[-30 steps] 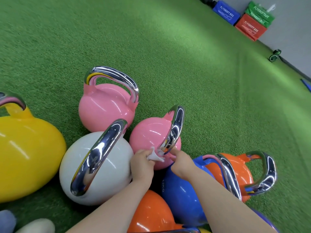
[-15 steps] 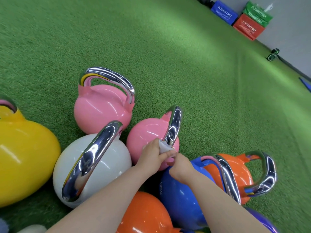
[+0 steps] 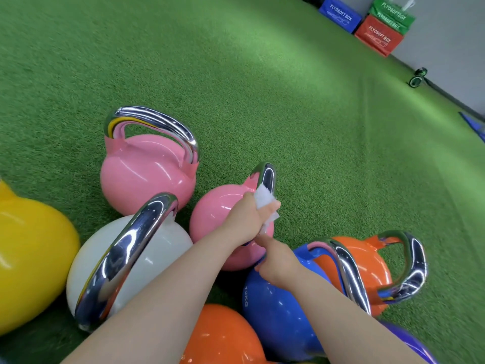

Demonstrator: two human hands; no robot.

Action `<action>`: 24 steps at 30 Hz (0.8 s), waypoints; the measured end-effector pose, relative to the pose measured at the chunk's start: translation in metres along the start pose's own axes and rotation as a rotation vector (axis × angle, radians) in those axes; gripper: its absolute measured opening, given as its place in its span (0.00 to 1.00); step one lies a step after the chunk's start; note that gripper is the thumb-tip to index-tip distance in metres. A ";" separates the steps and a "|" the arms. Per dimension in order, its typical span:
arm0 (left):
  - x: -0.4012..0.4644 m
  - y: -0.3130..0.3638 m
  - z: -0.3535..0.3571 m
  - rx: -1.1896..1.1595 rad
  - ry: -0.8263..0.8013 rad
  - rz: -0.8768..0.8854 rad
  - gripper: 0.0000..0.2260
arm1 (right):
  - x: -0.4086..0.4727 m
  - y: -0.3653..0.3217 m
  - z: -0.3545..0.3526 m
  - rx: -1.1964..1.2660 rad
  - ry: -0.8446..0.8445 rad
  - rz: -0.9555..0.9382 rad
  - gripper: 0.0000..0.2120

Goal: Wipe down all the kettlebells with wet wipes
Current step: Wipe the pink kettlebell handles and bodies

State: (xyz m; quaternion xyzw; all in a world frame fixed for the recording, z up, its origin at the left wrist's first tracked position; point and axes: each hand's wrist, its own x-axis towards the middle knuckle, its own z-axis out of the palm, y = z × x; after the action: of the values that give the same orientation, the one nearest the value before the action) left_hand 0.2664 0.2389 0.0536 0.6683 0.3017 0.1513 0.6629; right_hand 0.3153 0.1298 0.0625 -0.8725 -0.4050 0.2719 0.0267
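We wrap the wet wipe (image 3: 263,199) round the small pink kettlebell's (image 3: 223,222) shiny handle (image 3: 267,177), left hand (image 3: 245,219) fingers curled tight. Right hand (image 3: 279,264) steadies it, one finger touching. We should rub slowly along the whole handle.

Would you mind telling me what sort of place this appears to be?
Most likely a gym or training studio: coloured kettlebells cluster on green turf, and stacked plyo boxes marked "PLYOSOFT BOX" stand by the far wall.
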 end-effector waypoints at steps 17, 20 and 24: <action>-0.023 -0.017 -0.009 0.124 -0.103 -0.034 0.28 | -0.003 -0.006 -0.003 0.125 -0.012 0.042 0.24; -0.032 -0.035 -0.011 0.502 -0.027 -0.038 0.38 | -0.008 -0.011 0.002 0.518 0.143 0.120 0.24; -0.041 -0.055 -0.010 0.645 0.076 0.021 0.27 | -0.014 -0.020 0.008 0.874 0.281 0.212 0.19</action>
State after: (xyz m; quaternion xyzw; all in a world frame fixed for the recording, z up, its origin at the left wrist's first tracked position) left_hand 0.2178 0.2188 0.0091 0.8409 0.3515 0.0797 0.4037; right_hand 0.2901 0.1320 0.0674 -0.8445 -0.1537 0.2976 0.4179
